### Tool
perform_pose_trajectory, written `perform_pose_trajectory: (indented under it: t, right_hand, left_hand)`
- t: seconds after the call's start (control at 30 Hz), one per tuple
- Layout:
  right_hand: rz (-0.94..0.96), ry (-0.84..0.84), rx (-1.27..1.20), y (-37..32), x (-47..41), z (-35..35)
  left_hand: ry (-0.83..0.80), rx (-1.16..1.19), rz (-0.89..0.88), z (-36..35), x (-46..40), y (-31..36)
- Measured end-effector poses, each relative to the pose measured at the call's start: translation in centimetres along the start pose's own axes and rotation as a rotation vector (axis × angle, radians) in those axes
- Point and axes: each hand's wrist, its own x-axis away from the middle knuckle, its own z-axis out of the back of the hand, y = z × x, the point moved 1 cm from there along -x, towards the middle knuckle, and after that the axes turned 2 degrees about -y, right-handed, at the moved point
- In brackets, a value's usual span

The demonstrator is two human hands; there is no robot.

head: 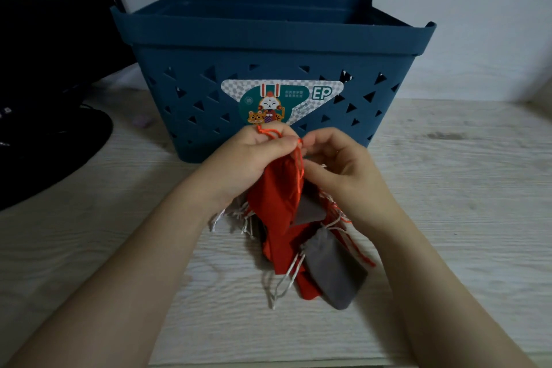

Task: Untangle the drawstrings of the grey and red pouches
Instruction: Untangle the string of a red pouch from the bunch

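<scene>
A tangled heap of red and grey pouches lies on the pale wooden table (448, 218) in front of me. My left hand (254, 155) holds up one red pouch (274, 200) by its top, with the red drawstring (298, 167) looped over its fingers. My right hand (337, 164) pinches that same red drawstring close beside the left hand. A grey pouch (331, 272) lies lower in the heap with white drawstrings (283, 281) trailing from it. Other pouches underneath are partly hidden.
A dark blue plastic basket (268, 39) with triangular holes and a sticker stands just behind my hands. A black object (44, 140) sits at the left on the table. A white wall is behind.
</scene>
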Motion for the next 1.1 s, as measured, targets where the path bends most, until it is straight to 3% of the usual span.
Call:
perform_pose_trajectory:
  t: [0.1,0.17,0.4,0.6,0.77,0.93,1.1]
  right_hand:
    - [-0.003,-0.020,0.020,0.2,0.0,-0.3]
    - [0.002,-0.007,-0.012,0.2,-0.1,0.0]
    - [-0.019,-0.017,-0.132,-0.1,-0.2,0.8]
    - [0.027,0.023,-0.003,-0.5,-0.2,1.0]
    - [0.024,0.074,0.009,-0.4,-0.1,1.3]
    - [-0.034,0.068,0.043,-0.5,-0.1,0.9]
    - [-0.031,0.051,0.104,-0.6,0.0,0.8]
  left_hand:
    - [-0.009,-0.304,-0.084,0.0,-0.1,-0.3]
    - [0.002,-0.382,-0.120,0.0,0.0,-0.1]
    - [0.047,-0.217,-0.063,0.9,0.3,0.6]
    - [0.179,-0.089,-0.026,-0.3,0.1,0.1]
    - [0.144,-0.097,-0.099,-1.0,-0.2,-0.5]
    - [0.227,-0.434,-0.231,-0.6,-0.3,-0.5]
    - [0.340,-0.810,-0.501,-0.3,-0.3,-0.8]
